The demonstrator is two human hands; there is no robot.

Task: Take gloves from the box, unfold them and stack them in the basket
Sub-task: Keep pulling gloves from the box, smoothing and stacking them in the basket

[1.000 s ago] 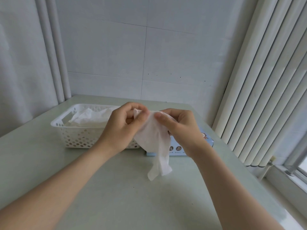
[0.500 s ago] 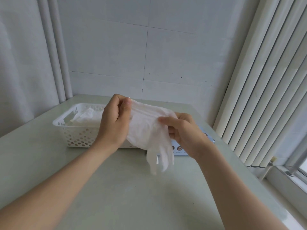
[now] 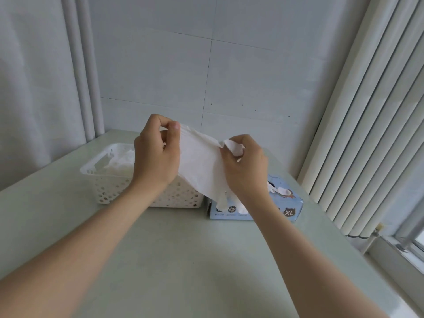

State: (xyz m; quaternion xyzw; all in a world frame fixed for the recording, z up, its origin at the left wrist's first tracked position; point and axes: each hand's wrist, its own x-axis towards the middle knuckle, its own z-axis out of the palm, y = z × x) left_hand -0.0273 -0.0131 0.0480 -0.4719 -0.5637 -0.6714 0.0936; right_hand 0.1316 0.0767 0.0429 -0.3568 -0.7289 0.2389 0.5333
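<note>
A thin white glove (image 3: 202, 161) is stretched between both hands above the table. My left hand (image 3: 156, 154) pinches its upper left edge between thumb and fingers. My right hand (image 3: 243, 166) grips the right edge, with a bit of the cuff bunched over the fingers. The glove's fingers hang down in front of the light blue glove box (image 3: 289, 207), marked XL. To the left stands the white perforated basket (image 3: 107, 180), with white gloves (image 3: 121, 161) lying inside.
The pale green table (image 3: 183, 260) runs to a tiled wall behind. White vertical blinds (image 3: 367, 125) and a window sill border the right side. Two white pipes (image 3: 85, 72) stand in the left corner.
Both hands have risen and moved apart, spreading the glove wider between them. The right hand has shifted its grip to the glove's right edge.
</note>
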